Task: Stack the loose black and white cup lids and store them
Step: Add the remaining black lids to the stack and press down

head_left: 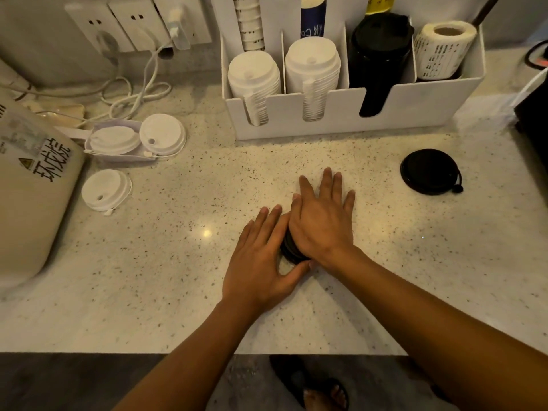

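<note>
Two hands: left [261,256], right [321,221]. One short black lid stack [289,247] under them; count inside unreadable. One loose black lid [428,171]. Three loose white lids [106,189] [161,134] [114,140]. One organizer [335,123] with four compartments: two white lid stacks [253,74] [312,65], one black stack [381,51], one label roll [443,47].

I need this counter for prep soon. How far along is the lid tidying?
Done: the organizer already holds two white lid stacks and one black stack. In hand: the right hand presses flat on a small stack of black lids while the left hand steadies its side. Left: one loose black lid and white lids at the left remain unstored.
</note>
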